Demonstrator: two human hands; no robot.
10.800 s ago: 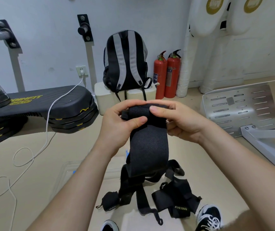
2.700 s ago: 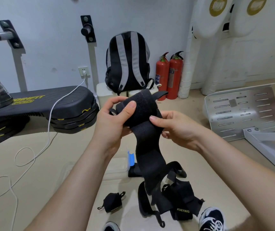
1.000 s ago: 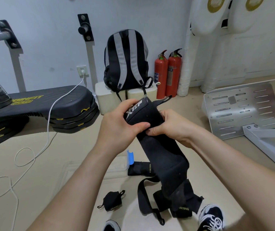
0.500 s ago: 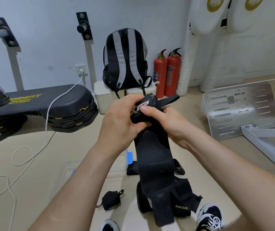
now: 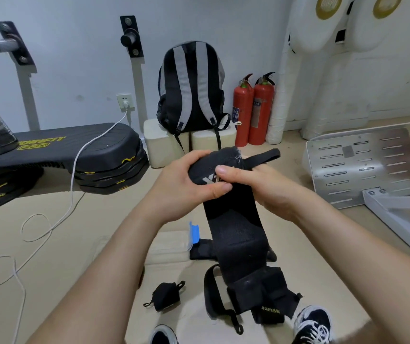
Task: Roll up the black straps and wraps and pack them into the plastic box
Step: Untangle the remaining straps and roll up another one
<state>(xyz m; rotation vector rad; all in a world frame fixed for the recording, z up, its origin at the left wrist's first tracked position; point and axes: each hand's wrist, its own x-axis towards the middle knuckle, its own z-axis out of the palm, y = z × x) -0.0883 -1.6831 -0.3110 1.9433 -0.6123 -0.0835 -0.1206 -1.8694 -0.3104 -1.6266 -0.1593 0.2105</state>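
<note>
A long black wrap (image 5: 233, 219) hangs in front of me, its top end coiled into a small roll with white lettering. My left hand (image 5: 184, 184) grips that roll from the left, thumb across its front. My right hand (image 5: 256, 182) pinches the roll from the right, thumb on top. The wrap's loose tail drapes down onto a pile of black straps (image 5: 256, 294) on the floor. A small rolled black wrap (image 5: 165, 295) lies on the floor to the left. The clear plastic box (image 5: 169, 247) with a blue clip sits behind my left forearm, partly hidden.
My shoes (image 5: 314, 324) show at the bottom edge. A black stepper platform (image 5: 75, 150) and a white cable (image 5: 50, 224) lie to the left. A backpack (image 5: 191, 88) and two red extinguishers (image 5: 253, 110) stand by the wall. A metal plate (image 5: 362, 165) lies at right.
Both hands have kept turning the roll, which has grown as more wrap was taken up. The hanging tail has shortened and shifted slightly over the strap pile.
</note>
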